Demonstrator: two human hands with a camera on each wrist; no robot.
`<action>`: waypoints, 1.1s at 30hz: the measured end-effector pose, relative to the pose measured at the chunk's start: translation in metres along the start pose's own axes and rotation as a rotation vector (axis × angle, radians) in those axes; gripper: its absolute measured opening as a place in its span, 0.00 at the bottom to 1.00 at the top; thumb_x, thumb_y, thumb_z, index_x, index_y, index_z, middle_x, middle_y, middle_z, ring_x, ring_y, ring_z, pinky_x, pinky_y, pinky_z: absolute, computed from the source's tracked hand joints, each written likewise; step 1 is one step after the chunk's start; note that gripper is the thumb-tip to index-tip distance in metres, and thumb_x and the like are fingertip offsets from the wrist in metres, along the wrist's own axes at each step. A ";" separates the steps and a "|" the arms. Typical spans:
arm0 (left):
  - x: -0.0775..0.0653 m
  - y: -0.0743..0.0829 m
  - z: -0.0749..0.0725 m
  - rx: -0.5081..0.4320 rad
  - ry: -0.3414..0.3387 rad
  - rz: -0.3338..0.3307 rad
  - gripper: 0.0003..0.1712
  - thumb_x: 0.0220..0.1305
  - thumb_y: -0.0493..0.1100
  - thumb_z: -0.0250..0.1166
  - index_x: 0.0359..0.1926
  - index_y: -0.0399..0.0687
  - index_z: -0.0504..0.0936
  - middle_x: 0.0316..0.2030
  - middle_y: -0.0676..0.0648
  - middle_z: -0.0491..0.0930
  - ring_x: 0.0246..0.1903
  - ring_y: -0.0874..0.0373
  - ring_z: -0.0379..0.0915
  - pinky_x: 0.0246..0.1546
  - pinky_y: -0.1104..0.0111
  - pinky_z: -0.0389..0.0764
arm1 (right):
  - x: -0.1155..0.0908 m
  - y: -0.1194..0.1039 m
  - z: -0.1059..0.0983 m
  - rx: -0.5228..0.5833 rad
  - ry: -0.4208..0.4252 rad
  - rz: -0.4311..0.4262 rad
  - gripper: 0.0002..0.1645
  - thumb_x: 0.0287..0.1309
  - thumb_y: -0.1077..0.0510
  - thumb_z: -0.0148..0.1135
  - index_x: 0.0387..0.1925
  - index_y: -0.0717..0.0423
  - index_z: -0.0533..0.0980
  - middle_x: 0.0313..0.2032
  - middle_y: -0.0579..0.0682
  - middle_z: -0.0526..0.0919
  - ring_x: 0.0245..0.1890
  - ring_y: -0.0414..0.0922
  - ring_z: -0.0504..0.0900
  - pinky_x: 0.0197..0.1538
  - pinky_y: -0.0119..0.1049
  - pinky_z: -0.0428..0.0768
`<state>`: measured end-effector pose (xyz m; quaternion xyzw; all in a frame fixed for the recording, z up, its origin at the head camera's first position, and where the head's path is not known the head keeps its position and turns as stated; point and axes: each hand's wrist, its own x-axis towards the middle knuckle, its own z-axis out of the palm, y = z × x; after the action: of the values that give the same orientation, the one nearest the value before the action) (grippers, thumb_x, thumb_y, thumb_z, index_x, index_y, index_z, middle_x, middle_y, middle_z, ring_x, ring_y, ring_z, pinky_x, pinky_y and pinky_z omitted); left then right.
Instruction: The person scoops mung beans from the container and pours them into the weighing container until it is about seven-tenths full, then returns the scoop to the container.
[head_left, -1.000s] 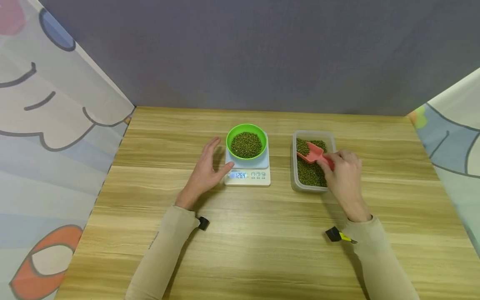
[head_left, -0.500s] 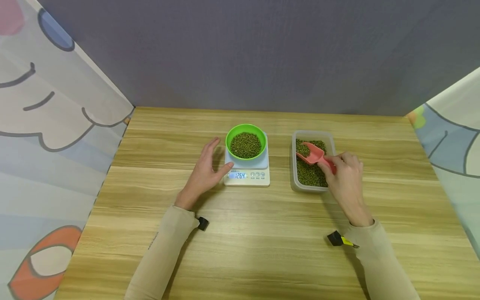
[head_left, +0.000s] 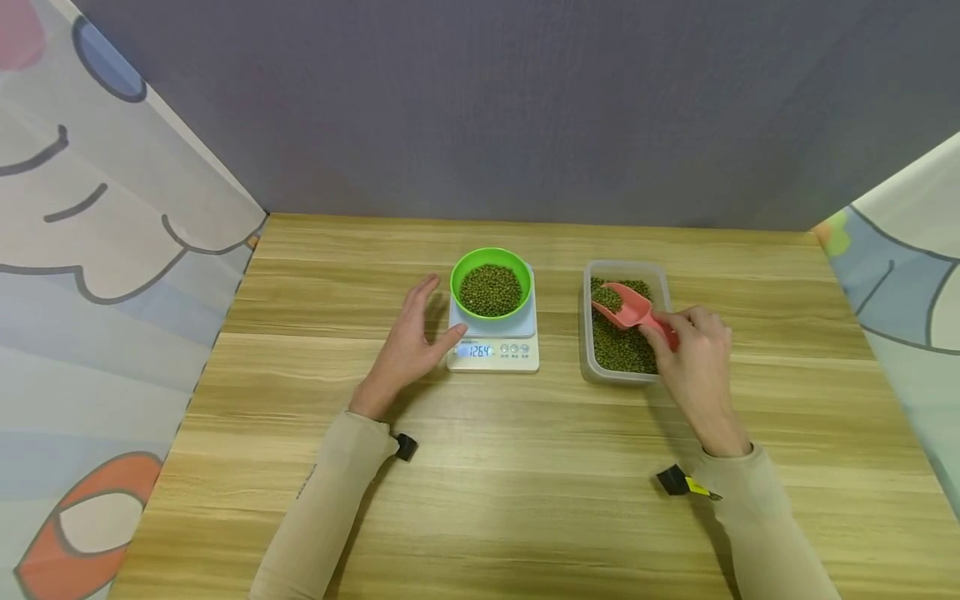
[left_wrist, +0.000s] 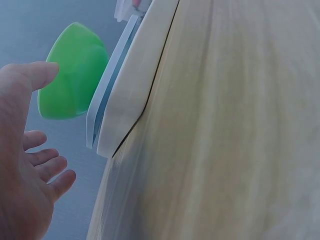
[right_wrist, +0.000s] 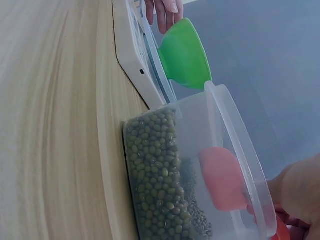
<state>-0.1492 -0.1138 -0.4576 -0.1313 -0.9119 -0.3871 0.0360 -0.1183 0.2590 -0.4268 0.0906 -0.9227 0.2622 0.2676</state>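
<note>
My right hand [head_left: 696, 367] grips the handle of a pink scoop [head_left: 634, 307], whose bowl carries mung beans [head_left: 606, 298]. The scoop is within a clear plastic container [head_left: 588, 354] partly filled with mung beans; in the right wrist view its bowl [right_wrist: 223, 178] shows through the wall, above the bean level. To the left, a green bowl [head_left: 457, 292] with mung beans stands on a white kitchen scale [head_left: 493, 363] reading 126.4. Beside the bowl my left hand [head_left: 407, 346] is held with fingers extended and thumb apart, holding nothing; the left wrist view shows the thumb in front of the bowl.
A wood-grain table [head_left: 525, 500] carries everything. A grey panel [head_left: 525, 108] rises behind its far edge, and printed cloth [head_left: 97, 333] hangs at both sides. A small black camera [head_left: 406, 447] sits by the left cuff, another black camera [head_left: 672, 480] by the right.
My right hand has shifted slightly to the right and toward me, and fewer beans appear in the scoop. The left hand stays in place; the scale reading is still 126.4.
</note>
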 end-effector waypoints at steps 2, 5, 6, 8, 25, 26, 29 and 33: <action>0.000 -0.001 0.000 0.002 0.001 0.002 0.53 0.57 0.67 0.58 0.73 0.43 0.51 0.73 0.46 0.49 0.69 0.51 0.45 0.66 0.46 0.56 | 0.000 0.000 0.000 -0.002 0.003 0.001 0.15 0.44 0.64 0.71 0.35 0.71 0.82 0.25 0.61 0.75 0.28 0.54 0.66 0.35 0.49 0.60; 0.000 -0.001 0.000 0.002 0.000 0.003 0.52 0.57 0.66 0.58 0.73 0.43 0.51 0.72 0.46 0.49 0.69 0.51 0.46 0.66 0.47 0.56 | -0.001 0.000 0.000 -0.008 0.010 0.004 0.15 0.44 0.64 0.71 0.35 0.70 0.82 0.25 0.61 0.75 0.27 0.53 0.65 0.34 0.49 0.59; 0.000 -0.001 0.000 0.001 -0.002 0.004 0.52 0.57 0.66 0.58 0.73 0.43 0.50 0.72 0.45 0.49 0.69 0.51 0.46 0.66 0.47 0.56 | -0.001 0.001 -0.001 -0.010 0.011 0.005 0.15 0.44 0.63 0.71 0.35 0.70 0.82 0.25 0.61 0.75 0.27 0.53 0.65 0.34 0.49 0.59; 0.000 0.000 -0.001 -0.002 -0.003 0.006 0.52 0.57 0.66 0.58 0.73 0.42 0.50 0.72 0.45 0.49 0.69 0.51 0.46 0.66 0.46 0.56 | -0.001 0.001 -0.001 -0.013 0.012 0.008 0.15 0.45 0.63 0.71 0.35 0.70 0.82 0.24 0.61 0.75 0.27 0.53 0.65 0.34 0.49 0.58; 0.001 0.001 -0.002 0.003 -0.003 0.007 0.52 0.57 0.67 0.58 0.73 0.42 0.51 0.72 0.45 0.49 0.69 0.51 0.45 0.66 0.47 0.56 | -0.001 0.003 -0.003 -0.013 0.022 0.018 0.15 0.46 0.63 0.70 0.35 0.71 0.82 0.25 0.61 0.74 0.28 0.54 0.65 0.35 0.49 0.58; 0.001 0.001 -0.002 0.006 -0.003 0.006 0.52 0.57 0.67 0.58 0.73 0.42 0.51 0.72 0.45 0.50 0.69 0.51 0.46 0.66 0.47 0.56 | -0.002 0.003 -0.003 -0.014 0.023 0.018 0.15 0.46 0.63 0.70 0.34 0.71 0.82 0.25 0.61 0.74 0.28 0.54 0.65 0.35 0.49 0.58; 0.001 0.002 -0.002 0.011 -0.004 0.005 0.52 0.58 0.67 0.58 0.73 0.42 0.51 0.72 0.45 0.50 0.69 0.51 0.46 0.66 0.47 0.56 | -0.002 0.003 -0.003 -0.016 0.025 0.020 0.15 0.46 0.63 0.70 0.35 0.71 0.82 0.25 0.61 0.74 0.28 0.54 0.65 0.34 0.49 0.58; 0.001 0.002 -0.002 0.012 -0.005 0.003 0.52 0.58 0.67 0.58 0.73 0.42 0.51 0.72 0.44 0.50 0.69 0.51 0.46 0.66 0.47 0.56 | -0.002 0.003 -0.004 -0.006 0.037 0.015 0.15 0.45 0.63 0.71 0.35 0.71 0.82 0.25 0.61 0.74 0.28 0.53 0.65 0.35 0.49 0.57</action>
<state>-0.1497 -0.1140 -0.4549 -0.1337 -0.9141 -0.3813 0.0349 -0.1152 0.2634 -0.4263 0.0778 -0.9191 0.2631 0.2829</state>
